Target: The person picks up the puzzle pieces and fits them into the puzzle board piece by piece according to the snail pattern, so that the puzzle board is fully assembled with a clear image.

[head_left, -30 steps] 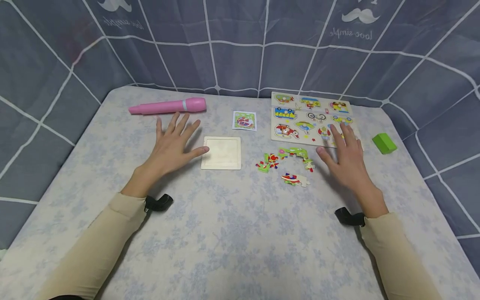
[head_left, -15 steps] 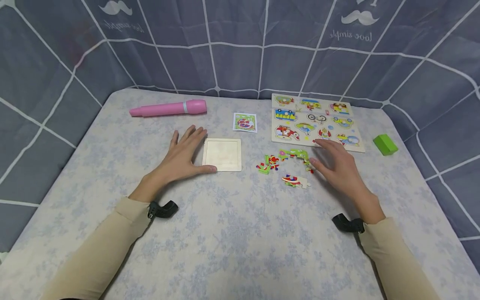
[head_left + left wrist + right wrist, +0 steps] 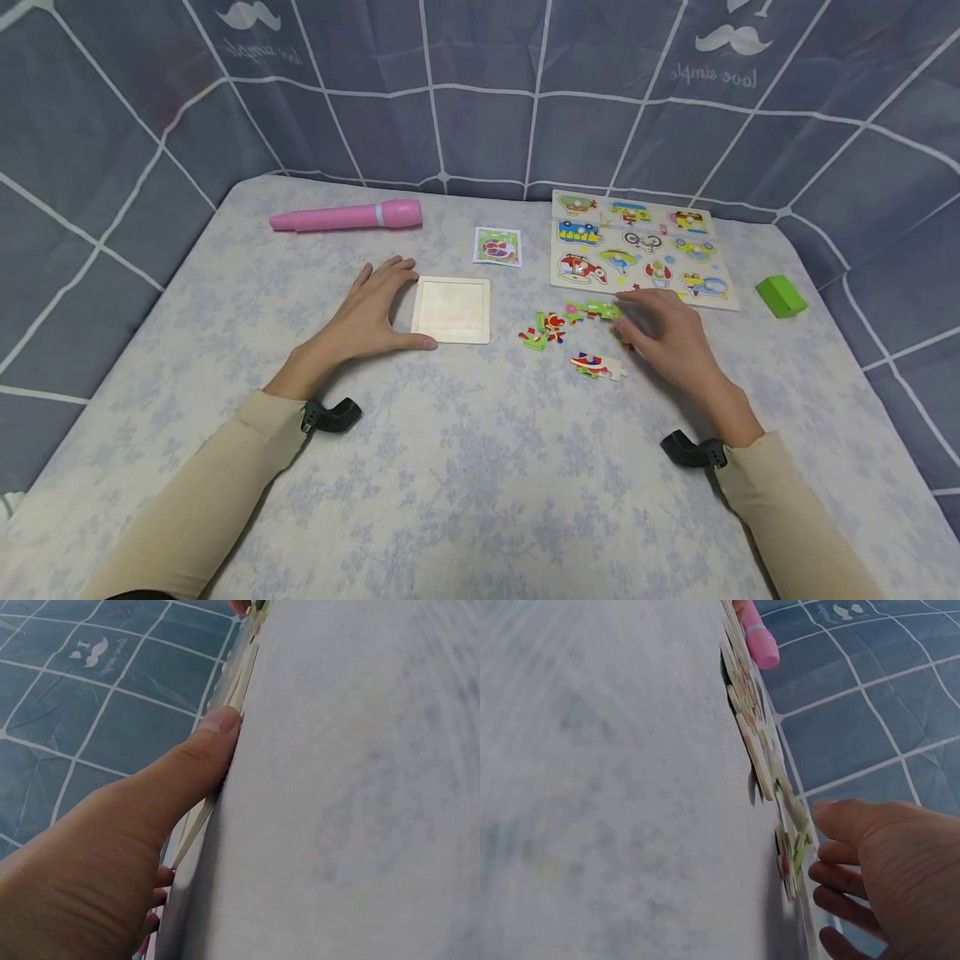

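Left fingers (image 3: 390,282) grasping shallow, pale-floored tray (image 3: 452,310); right fingers (image 3: 654,302) loose beside puzzle pieces (image 3: 596,309)

Pale square wooden tray (image 3: 452,310) lies flat; bright puzzle pieces (image 3: 553,324) lie scattered to its right

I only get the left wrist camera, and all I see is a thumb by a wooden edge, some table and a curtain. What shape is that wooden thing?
Observer: From the head view, it's a square tray with a raised rim.

Child: Ooh! And what's the other hand next to?

Observer: The right hand is close to some puzzle pieces, over to the right of the tray. I can't tell whether it's touching them.

Child: Are there any little pictures lying around?

Observer: Yes, a small picture card lies past the tray's far right corner.
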A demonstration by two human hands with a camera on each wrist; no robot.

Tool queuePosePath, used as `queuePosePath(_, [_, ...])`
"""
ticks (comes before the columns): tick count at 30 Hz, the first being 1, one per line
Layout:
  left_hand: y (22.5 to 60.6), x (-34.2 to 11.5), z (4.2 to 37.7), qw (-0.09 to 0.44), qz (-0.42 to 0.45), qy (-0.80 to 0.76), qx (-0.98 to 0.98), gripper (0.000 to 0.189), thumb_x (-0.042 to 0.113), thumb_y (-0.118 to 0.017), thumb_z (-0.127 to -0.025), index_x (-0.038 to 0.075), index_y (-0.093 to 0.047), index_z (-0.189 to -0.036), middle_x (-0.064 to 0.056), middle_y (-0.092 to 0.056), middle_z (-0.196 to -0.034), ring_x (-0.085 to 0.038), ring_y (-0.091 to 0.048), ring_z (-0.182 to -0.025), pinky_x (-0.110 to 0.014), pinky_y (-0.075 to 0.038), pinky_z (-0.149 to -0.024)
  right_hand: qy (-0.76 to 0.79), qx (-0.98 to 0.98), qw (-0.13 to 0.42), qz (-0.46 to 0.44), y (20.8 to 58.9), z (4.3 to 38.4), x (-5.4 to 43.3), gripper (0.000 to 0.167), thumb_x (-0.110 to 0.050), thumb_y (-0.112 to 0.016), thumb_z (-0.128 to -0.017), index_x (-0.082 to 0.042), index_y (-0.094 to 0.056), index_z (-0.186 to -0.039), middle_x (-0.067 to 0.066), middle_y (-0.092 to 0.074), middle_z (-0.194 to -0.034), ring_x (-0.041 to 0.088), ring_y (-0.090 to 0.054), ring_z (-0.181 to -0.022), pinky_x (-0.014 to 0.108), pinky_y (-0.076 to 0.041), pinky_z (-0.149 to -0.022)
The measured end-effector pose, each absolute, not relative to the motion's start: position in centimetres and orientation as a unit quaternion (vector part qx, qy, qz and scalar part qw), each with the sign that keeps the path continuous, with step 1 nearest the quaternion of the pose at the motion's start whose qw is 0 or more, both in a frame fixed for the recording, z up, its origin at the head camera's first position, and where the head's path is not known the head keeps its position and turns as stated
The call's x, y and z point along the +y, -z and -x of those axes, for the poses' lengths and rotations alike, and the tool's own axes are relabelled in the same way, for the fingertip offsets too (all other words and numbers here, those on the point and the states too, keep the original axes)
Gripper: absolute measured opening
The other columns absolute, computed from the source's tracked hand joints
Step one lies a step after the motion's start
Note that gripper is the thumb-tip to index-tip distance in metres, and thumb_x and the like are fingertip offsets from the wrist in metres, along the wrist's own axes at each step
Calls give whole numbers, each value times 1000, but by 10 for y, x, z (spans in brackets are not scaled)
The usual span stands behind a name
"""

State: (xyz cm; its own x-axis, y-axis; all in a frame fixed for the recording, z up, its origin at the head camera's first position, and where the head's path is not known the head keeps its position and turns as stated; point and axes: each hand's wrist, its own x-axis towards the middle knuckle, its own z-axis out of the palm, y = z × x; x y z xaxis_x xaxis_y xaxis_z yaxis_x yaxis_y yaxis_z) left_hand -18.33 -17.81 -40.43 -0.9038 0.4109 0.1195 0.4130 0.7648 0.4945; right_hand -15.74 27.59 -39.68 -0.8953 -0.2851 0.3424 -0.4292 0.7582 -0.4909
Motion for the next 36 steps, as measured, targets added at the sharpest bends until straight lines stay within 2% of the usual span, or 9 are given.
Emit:
queuePosePath(2, [405,-177,183,2,220,270,-937,106,55,-95,-70,2,-47,-149,-17,-37,-168,-33,-21,-162,-58,-3,-134,-291,-929,118,-196,397,159,274,34,-13,-79,-96,-4,-72,-127,19,-72,-126,39,-59,-126,61,-46,-108])
queuePosePath(8, [405,-176,182,-11,223,253,-941,115,57,-92,-73,2,-39,-159,-17,-33,-171,-33,-17,-163,-60,0,-134,-292,-931,97,-196,397,162,272,31,-13,-79,-95,-3,-73,-124,19,-72,-123,39,-59,-124,61,-45,-108])
queuePosePath(14, [404,-172,178,-4,235,252,-939,111,59,-92,-72,2,-44,-154,-16,-35,-170,-33,-19,-163,-60,-2,-134,-290,-933,92,-190,395,162,272,30,-14,-81,-94,-4,-74,-121,18,-72,-119,39,-61,-122,61,-45,-109])
queuePosePath(22, [404,-162,175,1,251,255,-934,112,64,-91,-70,2,-46,-152,-15,-36,-169,-33,-20,-162,-60,-3,-134,-306,-930,114,-172,393,160,271,32,-13,-86,-89,-4,-74,-117,16,-71,-114,37,-68,-113,56,-51,-100])
queuePosePath(25, [404,-160,173,2,251,252,-935,112,65,-90,-71,2,-46,-152,-14,-36,-169,-32,-20,-163,-59,-2,-134,-316,-924,120,-178,394,159,271,33,-11,-87,-88,-4,-74,-118,14,-70,-112,35,-73,-104,49,-58,-93])
queuePosePath(28, [403,-159,173,1,249,249,-936,112,65,-90,-71,2,-45,-153,-14,-36,-170,-32,-20,-163,-58,-2,-134,-319,-922,119,-183,394,159,271,32,-8,-87,-87,-6,-76,-117,12,-70,-110,34,-76,-96,30,-61,-85])
queuePosePath(32, [404,-160,173,-1,251,248,-936,112,63,-91,-71,2,-45,-153,-15,-36,-169,-33,-21,-162,-59,-3,-134,-325,-922,108,-179,393,159,271,31,-6,-86,-87,-8,-79,-117,11,-71,-111,35,-77,-92,5,-51,-78])
queuePosePath(36, [405,-160,173,-1,251,247,-936,112,64,-90,-71,2,-45,-153,-15,-36,-169,-33,-21,-162,-59,-3,-134,-320,-927,103,-165,393,158,271,26,-8,-82,-92,-9,-80,-119,10,-73,-113,31,-76,-97,0,-49,-79])
